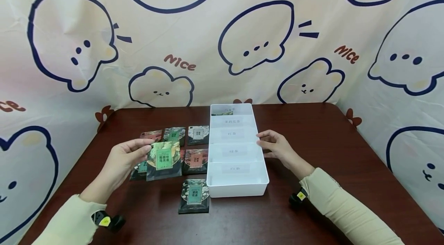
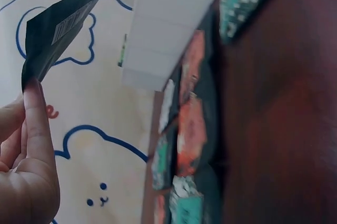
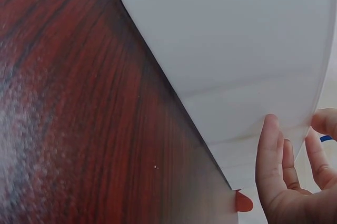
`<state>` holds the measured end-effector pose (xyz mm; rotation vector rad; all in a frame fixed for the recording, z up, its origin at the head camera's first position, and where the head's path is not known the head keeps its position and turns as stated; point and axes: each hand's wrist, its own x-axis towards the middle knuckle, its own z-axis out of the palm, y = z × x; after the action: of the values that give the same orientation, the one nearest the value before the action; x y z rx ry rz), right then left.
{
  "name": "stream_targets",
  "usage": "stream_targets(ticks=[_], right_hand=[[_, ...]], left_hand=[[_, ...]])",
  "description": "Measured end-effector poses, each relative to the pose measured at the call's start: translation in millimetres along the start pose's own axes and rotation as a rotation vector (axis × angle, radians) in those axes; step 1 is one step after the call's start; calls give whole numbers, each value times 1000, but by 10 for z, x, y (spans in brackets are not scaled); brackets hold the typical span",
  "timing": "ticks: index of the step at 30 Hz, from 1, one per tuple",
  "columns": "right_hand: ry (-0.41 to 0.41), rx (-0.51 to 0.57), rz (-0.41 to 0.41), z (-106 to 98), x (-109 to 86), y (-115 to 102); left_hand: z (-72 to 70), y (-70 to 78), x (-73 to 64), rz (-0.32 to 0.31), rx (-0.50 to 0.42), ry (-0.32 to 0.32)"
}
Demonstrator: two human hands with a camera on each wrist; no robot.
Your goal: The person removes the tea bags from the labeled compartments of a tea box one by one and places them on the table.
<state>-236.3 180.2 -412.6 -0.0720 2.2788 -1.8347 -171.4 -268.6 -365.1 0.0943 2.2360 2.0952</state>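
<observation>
My left hand (image 1: 126, 160) pinches a green-fronted tea sachet (image 1: 164, 160) at its upper left corner, held up over other sachets. In the left wrist view the dark back of this sachet (image 2: 58, 32) shows, with a barcode. Beside the sachets is a long white divided box (image 1: 237, 191) with a printed label in each compartment. One sachet (image 1: 222, 113) sits in its farthest compartment. At the box's right side, my right hand (image 1: 279, 148) has its fingertips against the wall and rim, fingers loosely bent, as the right wrist view also shows.
Left of the box lie several sachets on the brown table (image 1: 312, 137): a red one (image 1: 195, 160), a white-labelled one (image 1: 198, 135) and a green one (image 1: 174, 134) among them. Nearer the front is a jasmine-patterned sachet (image 1: 194, 195). A cartoon-printed cloth (image 1: 208, 37) hangs behind.
</observation>
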Motion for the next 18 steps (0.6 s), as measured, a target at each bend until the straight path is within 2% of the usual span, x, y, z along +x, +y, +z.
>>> stream_targets(ticks=[7, 18], right_hand=[[10, -17, 16, 2, 0, -3], [9, -15, 11, 4, 4, -20]], left_hand=[[-105, -171, -138, -67, 39, -37], [-112, -424, -211, -217, 74, -98]])
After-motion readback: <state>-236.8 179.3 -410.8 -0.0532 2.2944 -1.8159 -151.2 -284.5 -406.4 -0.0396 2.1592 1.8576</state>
